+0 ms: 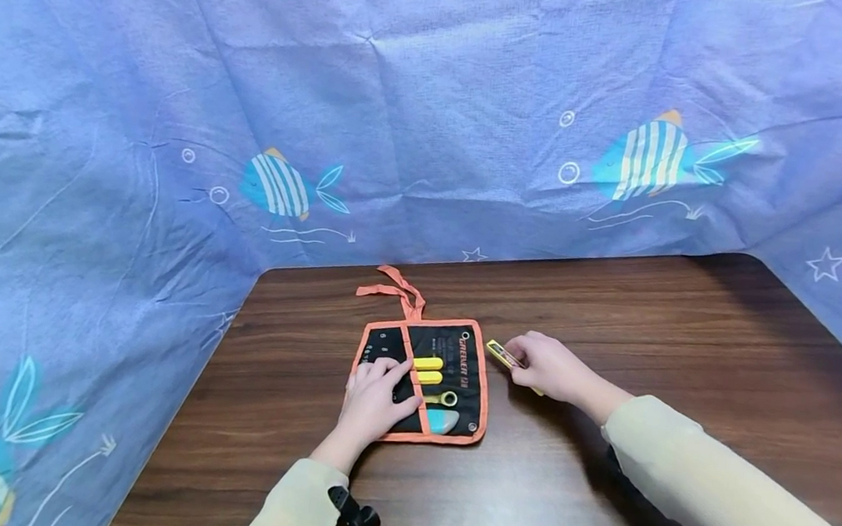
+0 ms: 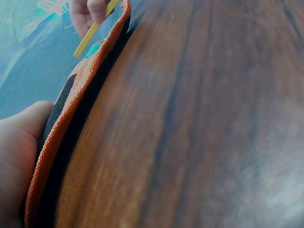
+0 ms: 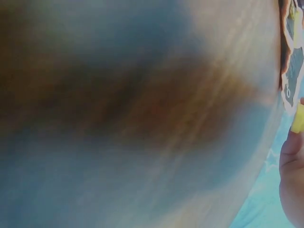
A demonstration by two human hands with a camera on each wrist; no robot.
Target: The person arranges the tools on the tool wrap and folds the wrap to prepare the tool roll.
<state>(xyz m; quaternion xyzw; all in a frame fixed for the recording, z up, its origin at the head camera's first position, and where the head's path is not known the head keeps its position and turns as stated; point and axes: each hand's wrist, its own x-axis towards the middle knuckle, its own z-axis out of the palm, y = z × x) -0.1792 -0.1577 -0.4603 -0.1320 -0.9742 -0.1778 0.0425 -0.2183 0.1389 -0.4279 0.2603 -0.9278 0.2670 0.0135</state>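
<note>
A black tool pouch with orange edging lies unrolled on the table. My left hand rests on its pocket side, fingers spread along the orange band. Sticking out of the pockets are two yellow handles, a ring-ended wrench and a teal-and-grey tool end. Just right of the pouch, my right hand pinches a slim yellow bar-shaped tool with a dark printed label, held at a slant. In the left wrist view, the same yellow bar shows beyond the pouch's raised edge.
Orange tie straps trail from the pouch's far edge. The dark wood table ends at a blue fish-print cloth behind and at the sides. A black strap device sits at my left wrist.
</note>
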